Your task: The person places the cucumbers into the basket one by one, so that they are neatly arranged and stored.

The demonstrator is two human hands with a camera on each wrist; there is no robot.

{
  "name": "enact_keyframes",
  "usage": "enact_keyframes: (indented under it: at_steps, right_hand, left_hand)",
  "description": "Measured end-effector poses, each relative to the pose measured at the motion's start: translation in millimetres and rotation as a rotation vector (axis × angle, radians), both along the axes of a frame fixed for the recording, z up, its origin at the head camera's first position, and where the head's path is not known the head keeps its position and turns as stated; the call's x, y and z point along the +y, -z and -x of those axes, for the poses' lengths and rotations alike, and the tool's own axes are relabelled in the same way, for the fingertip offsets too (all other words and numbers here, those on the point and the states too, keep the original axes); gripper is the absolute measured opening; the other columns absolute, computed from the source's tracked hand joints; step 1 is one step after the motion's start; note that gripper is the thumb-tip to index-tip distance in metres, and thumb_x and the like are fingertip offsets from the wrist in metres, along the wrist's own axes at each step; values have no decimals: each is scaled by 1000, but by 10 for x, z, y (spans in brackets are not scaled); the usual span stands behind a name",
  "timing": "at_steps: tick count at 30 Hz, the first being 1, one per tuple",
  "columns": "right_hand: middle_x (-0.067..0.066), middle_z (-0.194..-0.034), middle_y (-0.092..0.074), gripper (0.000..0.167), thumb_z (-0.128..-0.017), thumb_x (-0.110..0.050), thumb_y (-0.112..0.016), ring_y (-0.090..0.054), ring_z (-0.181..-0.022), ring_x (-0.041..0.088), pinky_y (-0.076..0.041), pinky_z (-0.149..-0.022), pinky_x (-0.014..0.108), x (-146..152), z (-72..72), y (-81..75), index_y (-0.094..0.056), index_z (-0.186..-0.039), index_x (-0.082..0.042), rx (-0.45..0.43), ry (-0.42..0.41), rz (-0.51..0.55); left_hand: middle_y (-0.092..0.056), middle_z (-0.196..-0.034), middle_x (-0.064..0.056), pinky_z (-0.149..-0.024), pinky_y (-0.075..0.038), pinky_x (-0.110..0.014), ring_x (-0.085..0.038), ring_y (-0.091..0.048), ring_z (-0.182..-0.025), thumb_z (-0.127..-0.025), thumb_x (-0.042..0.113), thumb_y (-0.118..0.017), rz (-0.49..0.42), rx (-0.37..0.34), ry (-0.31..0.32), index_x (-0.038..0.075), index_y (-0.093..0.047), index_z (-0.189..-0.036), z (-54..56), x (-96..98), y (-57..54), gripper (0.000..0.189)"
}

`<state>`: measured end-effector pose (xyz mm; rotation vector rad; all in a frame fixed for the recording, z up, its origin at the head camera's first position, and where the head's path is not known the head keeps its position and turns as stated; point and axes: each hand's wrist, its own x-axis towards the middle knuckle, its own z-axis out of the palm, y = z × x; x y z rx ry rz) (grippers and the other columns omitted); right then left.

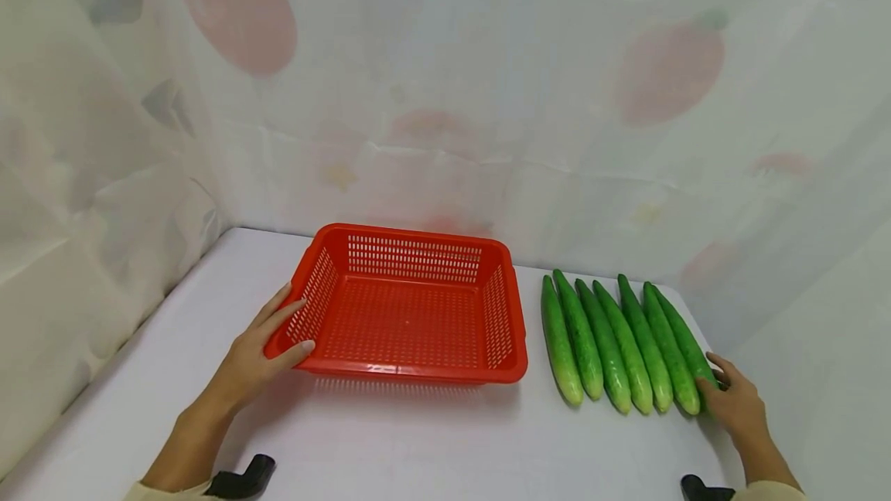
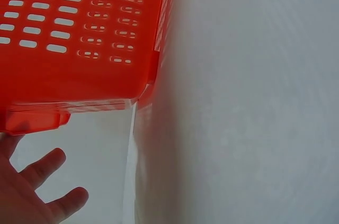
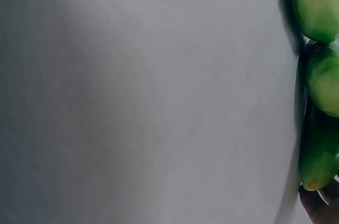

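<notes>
A red plastic basket [image 1: 397, 369] with slotted walls stands on the white table. My left hand [image 1: 247, 366] rests at its front left corner, thumb and fingers spread over the rim. In the left wrist view, two fingers [image 2: 45, 168] of that hand stick out straight beside the basket wall [image 2: 79, 75]. Several green cucumbers lie side by side to the right of the basket. My right hand [image 1: 738, 400] grips the near end of the rightmost cucumber [image 1: 685, 339]. The right wrist view shows its fingers [image 3: 318, 205] at that cucumber's tip [image 3: 318, 166], partly cut off by the frame.
The leftmost cucumber [image 1: 560, 342] lies a short gap from the basket's right side. White table surface [image 1: 390, 447] stretches in front of the basket. A pale curtain [image 1: 445, 99] with faded fruit prints hangs behind and at both sides.
</notes>
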<state>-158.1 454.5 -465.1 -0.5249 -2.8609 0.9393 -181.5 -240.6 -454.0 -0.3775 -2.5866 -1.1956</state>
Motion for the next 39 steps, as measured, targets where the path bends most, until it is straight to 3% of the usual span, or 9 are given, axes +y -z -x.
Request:
enact_keyframes:
  at_steps: [8, 13, 18, 21, 25, 33, 39]
  right_hand:
    - [37, -132, -40, 64, -96, -28, -56, -35, -118, 60, -33, -92, 63, 19, -16, -26, -31, -144, 5, -44, 63, -78]
    - [35, -135, -38, 62, -95, -29, -56, -34, -120, 57, -33, -94, 62, 48, -27, 5, -35, -143, 5, -27, 195, 6]
    - [32, -138, -37, 61, -94, -25, -56, -30, -126, 55, -30, -99, 60, 45, -22, 10, -36, -144, 3, 6, 288, 91]
    - [31, -139, -38, 59, -94, -25, -56, -28, -129, 53, -27, -102, 58, 39, -33, 9, -37, -144, 2, 33, 326, 131]
    - [30, -142, -36, 59, -97, -25, -55, -25, -133, 50, -26, -104, 56, 34, -36, 1, -35, -146, 0, 46, 367, 202]
    - [30, -145, -33, 61, -97, -28, -55, -25, -135, 47, -28, -104, 53, 20, -22, -29, -31, -148, -3, 50, 393, 292]
    - [28, -145, -33, 61, -97, -30, -55, -27, -134, 46, -28, -104, 52, -10, -39, -93, -33, -148, -3, 57, 399, 306]
  left_hand:
    - [-19, -158, 1, -86, -44, -60, -39, -31, -133, -87, 33, -71, -6, -6, 8, 9, -46, -144, -5, 14, 9, 66]
    - [-20, -158, 1, -86, -45, -54, -37, -32, -133, -87, 31, -72, -18, -7, 11, 10, -47, -144, -8, 35, 3, 66]
    - [-22, -157, 0, -85, -46, -36, -36, -34, -132, -86, 30, -73, -8, 2, 3, 11, -48, -143, -17, 41, -6, 65]
    - [-22, -158, -1, -88, -46, -42, -37, -32, -133, -86, 29, -73, -26, 2, 11, 10, -48, -143, -16, 42, 2, 65]
    - [-21, -158, -2, -87, -43, -60, -39, -30, -134, -86, 29, -72, -48, -3, 21, 8, -47, -143, -24, 43, 4, 65]
    - [-21, -157, 0, -84, -45, -34, -36, -33, -132, -86, 30, -72, -13, -5, 4, 11, -47, -144, -13, 11, -6, 65]
    - [-21, -157, -1, -82, -44, -26, -36, -34, -132, -86, 30, -72, -16, -4, 8, 10, -46, -144, -10, 4, -9, 66]
